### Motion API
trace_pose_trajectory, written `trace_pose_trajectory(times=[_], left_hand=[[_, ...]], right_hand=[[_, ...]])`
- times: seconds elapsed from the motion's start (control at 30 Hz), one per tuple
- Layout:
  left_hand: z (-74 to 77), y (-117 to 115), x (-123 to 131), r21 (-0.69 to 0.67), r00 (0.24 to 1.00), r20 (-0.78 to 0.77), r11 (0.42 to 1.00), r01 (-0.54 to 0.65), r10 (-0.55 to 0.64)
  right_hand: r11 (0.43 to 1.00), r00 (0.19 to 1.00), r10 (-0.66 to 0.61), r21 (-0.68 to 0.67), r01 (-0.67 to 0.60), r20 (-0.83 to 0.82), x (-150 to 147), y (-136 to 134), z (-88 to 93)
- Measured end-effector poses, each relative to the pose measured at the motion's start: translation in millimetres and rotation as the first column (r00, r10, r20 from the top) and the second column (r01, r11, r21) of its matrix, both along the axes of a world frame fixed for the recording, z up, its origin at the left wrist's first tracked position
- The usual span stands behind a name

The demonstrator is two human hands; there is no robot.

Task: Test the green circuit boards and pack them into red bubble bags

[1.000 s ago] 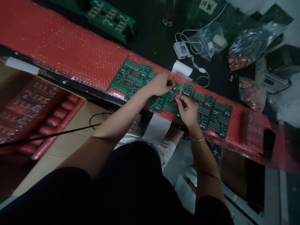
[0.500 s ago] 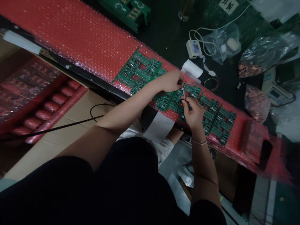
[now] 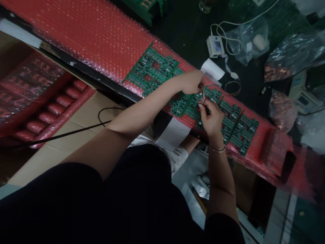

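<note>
The left hand hides the thin coloured wire bundle's end; the top edge cuts the clear glass.

One head-worn camera looks steeply down and forward, close over the desk, whose edge runs from 10 to 4 o'clock; left hand and right hand sit just off centre toward 3 o'clock.

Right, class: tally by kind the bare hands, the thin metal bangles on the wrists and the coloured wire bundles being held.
Bare hands: 2 (left hand, right hand)
Thin metal bangle: 1, on the right wrist
Coloured wire bundle: 1, pinched between both hands over the green circuit boards
Total: 4
</note>
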State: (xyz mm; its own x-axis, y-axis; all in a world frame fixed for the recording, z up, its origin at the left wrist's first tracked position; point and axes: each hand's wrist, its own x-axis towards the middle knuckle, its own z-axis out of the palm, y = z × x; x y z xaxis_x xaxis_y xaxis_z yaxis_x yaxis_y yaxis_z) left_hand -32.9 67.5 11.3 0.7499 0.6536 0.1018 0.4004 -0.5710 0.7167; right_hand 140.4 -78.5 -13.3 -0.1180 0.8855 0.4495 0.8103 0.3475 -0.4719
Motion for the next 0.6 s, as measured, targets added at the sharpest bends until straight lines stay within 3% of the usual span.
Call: trace_pose_trajectory(times=[0.2,0.37,0.6], left_hand=[[-5.3,5,13,0.011,0.998,-0.065,1.000,0.019,-0.018],[-9.0,8,21,0.102,0.982,-0.183,0.993,0.059,-0.040],[6.2,2,27,0.091,0.949,-0.315,0.995,0.046,-0.015]], right_hand=[[0.998,0.998,-0.029,0.057,0.032,-0.050,-1,1,-4.0],[0.997,0.999,-0.027,0.065,0.030,-0.042,0,2,-6.8],[0.997,0.999,-0.034,0.075,0.034,-0.005,1,3,-9.3]])
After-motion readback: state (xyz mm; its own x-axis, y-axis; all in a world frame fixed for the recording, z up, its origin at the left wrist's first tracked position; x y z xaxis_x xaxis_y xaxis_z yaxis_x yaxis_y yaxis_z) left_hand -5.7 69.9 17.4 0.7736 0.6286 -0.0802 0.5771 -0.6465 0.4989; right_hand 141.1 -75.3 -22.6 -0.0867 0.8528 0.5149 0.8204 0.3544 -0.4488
